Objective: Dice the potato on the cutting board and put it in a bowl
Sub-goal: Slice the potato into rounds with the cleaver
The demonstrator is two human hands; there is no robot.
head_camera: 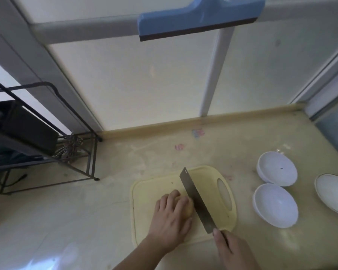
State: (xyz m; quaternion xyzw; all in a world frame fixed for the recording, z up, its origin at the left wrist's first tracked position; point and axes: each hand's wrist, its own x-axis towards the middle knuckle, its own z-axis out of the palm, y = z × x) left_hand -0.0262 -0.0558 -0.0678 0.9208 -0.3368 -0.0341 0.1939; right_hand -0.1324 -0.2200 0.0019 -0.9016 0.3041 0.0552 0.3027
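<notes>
Cutting board [144,193]: pale yellow plastic, rounded corners, oval handle slot at its right end, lying flat on the beige countertop [86,221]. Potato [189,209]: on the board near its middle, mostly hidden under the fingers, only a yellowish patch showing at its right side. Left hand [170,217]: palm down over the potato, fingers curled onto its top and holding it in place on the board. Cleaver [196,199]: broad rectangular steel blade, edge down, lying just against the right side of the potato, tip pointing away from the person. Right hand [232,250]: closed round the cleaver's handle at the near right corner of the board, index finger reaching toward the heel of the blade. Bowls, white, two: far bowl [277,168] and near bowl [275,205], both upright on the countertop to the right of the board, close to each other. Plate [332,193]: white with a thin dark rim, at the right edge of view, beside the bowls. Wire rack [47,149]: dark metal, standing on the countertop at far left, well apart from the board. Squeegee [195,20]: blue, hanging against the white panelled wall above
</notes>
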